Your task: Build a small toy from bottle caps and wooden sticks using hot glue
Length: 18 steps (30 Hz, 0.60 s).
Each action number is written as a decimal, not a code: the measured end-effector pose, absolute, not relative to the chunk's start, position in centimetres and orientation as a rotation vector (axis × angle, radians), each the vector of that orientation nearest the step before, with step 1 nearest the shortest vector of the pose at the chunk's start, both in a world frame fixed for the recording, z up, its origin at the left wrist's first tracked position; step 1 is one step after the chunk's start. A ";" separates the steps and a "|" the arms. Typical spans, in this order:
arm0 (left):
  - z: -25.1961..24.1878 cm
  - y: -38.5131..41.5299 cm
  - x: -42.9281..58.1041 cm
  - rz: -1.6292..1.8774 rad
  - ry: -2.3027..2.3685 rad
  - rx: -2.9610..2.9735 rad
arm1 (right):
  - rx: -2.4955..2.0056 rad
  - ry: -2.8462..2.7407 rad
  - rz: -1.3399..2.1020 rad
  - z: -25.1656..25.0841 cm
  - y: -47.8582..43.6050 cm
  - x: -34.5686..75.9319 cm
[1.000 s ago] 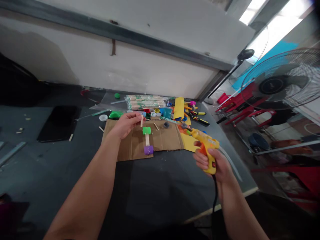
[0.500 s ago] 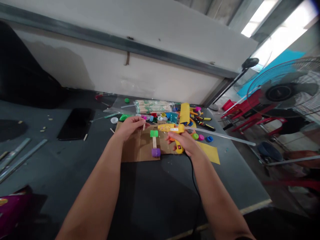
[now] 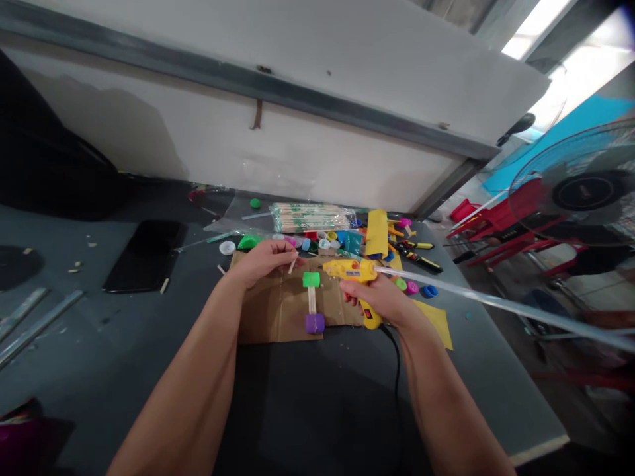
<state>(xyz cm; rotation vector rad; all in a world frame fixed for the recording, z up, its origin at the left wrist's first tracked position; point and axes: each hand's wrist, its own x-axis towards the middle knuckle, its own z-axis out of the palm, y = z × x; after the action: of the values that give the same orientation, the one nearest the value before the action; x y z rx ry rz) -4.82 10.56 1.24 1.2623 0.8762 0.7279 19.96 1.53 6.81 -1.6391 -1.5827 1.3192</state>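
Observation:
My right hand [image 3: 370, 295] is wrapped round the handle of a yellow hot glue gun [image 3: 351, 270], its nozzle pointing left. A long clear glue stick [image 3: 476, 297] sticks out of the gun's back. My left hand [image 3: 268, 259] pinches a short wooden stick [image 3: 293, 262] a little left of the nozzle, with a gap between them. Below, on a sheet of brown cardboard [image 3: 270, 317], lies a piece made of a green bottle cap [image 3: 311, 279] and a purple cap [image 3: 314, 323] joined by wooden sticks [image 3: 312, 300].
Behind the cardboard lie a bag of wooden sticks [image 3: 315, 217], loose coloured caps and yellow paper [image 3: 376, 233]. Pliers [image 3: 421, 256] are at the right. A black phone [image 3: 145, 256] lies left. A fan [image 3: 585, 192] stands beyond the table's right edge.
The camera view has shifted slightly. The stick in my left hand now tilts more, and the glue gun stays in my right hand, close by. The joined caps still lie on the cardboard.

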 end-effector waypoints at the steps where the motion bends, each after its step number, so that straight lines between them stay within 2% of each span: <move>1: 1.3 10.6 -4.8 0.720 0.872 1.261 | -1.647 -1.565 1.325 6.7 1.5 19.8; 18: 1.7 10.6 -4.4 0.546 0.896 1.415 | -1.702 -1.443 1.453 7.6 0.8 18.2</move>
<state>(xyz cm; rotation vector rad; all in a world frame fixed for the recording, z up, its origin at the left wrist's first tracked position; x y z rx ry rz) -4.43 10.64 1.66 1.4153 0.8963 0.5458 18.20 0.79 7.55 -1.7020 -1.4429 1.4530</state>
